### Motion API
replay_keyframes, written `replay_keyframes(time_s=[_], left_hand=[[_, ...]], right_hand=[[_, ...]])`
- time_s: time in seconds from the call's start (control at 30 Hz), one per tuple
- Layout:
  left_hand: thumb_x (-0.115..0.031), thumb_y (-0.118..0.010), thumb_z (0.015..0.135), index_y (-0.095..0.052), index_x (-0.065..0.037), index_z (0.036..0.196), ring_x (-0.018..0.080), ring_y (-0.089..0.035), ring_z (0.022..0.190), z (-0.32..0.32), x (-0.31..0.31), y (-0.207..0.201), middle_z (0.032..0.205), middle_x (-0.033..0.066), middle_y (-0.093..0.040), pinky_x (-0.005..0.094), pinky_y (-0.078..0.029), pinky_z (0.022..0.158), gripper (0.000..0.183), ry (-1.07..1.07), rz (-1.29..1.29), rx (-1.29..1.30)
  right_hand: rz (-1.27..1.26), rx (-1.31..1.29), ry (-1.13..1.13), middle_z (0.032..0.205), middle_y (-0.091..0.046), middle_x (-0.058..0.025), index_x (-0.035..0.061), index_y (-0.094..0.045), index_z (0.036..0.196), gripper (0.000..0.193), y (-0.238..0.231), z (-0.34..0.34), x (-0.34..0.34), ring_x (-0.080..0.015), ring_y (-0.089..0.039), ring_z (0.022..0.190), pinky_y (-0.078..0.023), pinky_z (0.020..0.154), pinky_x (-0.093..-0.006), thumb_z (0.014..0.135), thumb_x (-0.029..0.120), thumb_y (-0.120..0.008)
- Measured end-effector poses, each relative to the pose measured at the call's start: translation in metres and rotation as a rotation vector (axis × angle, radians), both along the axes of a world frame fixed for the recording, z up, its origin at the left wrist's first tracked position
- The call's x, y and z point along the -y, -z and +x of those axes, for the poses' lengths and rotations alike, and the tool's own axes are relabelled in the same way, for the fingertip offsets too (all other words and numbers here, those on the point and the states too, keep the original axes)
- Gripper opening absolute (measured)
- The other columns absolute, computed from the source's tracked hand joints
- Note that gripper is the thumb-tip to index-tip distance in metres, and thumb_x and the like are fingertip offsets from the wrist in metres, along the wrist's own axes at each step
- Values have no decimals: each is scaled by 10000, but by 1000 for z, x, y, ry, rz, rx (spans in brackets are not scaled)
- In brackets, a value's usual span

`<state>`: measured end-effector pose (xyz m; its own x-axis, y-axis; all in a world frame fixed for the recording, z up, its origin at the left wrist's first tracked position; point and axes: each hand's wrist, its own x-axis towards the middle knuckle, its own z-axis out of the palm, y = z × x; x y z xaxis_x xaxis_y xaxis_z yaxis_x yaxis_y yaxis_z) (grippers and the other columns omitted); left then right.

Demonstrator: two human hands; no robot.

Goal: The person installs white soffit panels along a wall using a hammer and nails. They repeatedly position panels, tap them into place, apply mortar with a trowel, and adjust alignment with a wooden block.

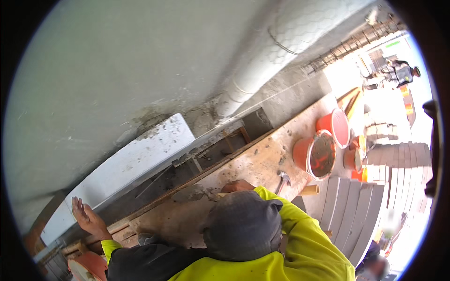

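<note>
My left hand [89, 218] is raised with its fingers stretched apart, by the lower left end of a long white board [136, 154] that leans along the grey wall. It holds nothing. My right hand [238, 186] is low over the mortar-stained wooden planks [255, 164], its fingers curled. A pale tan bit shows beside its fingertips, but what it grips is mostly hidden by a dark rounded shape, seemingly my bent knee [243, 227]. Right of that hand lies a claw hammer [283, 181]. Both arms wear yellow sleeves.
A dark trench-like gap [206, 157] runs between planks and board. An orange bucket of mortar [321, 154] and a red bucket [335, 127] stand at right, near stacked grey slabs [349, 206]. A mesh-wrapped pipe [267, 61] slants along the wall. A person [398, 72] is far right.
</note>
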<state>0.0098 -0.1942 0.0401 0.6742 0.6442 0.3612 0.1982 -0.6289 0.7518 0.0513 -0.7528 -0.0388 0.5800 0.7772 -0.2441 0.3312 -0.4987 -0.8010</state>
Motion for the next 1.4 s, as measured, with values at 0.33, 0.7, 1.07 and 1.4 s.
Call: replay_keyframes(time_s=[0.33, 0.7, 1.07, 1.4], left_hand=[[4, -546, 843, -578, 43, 1345, 400, -599, 1189, 80, 122, 6, 1324, 243, -583, 454, -466, 1046, 505, 1011, 251, -221], [-81, -699, 779, -637, -14, 1258, 368, -636, 1074, 45, 186, 39, 1235, 169, -642, 456, -510, 941, 488, 1528, 223, -381], [-50, -701, 753, -622, -6, 1287, 382, -648, 1079, 66, 167, 40, 1225, 196, -648, 451, -533, 929, 542, 1611, 278, -397], [-44, -690, 740, -656, -13, 1221, 367, -687, 957, 86, 195, 25, 1124, 178, -681, 443, -565, 836, 483, 1728, 339, -451]], right_hand=[[-71, 83, -60, 1036, -694, -156, 114, -676, 1141, 291, 35, -2, -16, -403, -672, 963, -551, 815, -502, 938, 286, -558], [8, 704, 2020, 703, -543, 42, 69, -713, 950, 228, -229, -62, 283, -38, -457, 598, -377, 544, -204, 974, 295, -700], [877, 101, 2368, 941, -664, -158, -37, -572, 1117, 358, -49, -73, 233, -251, -684, 735, -599, 596, -353, 924, 246, -672], [1103, 517, 2524, 908, -644, -137, -39, -569, 950, 111, -125, -182, 337, -265, -686, 740, -602, 628, -377, 880, 40, -533]])
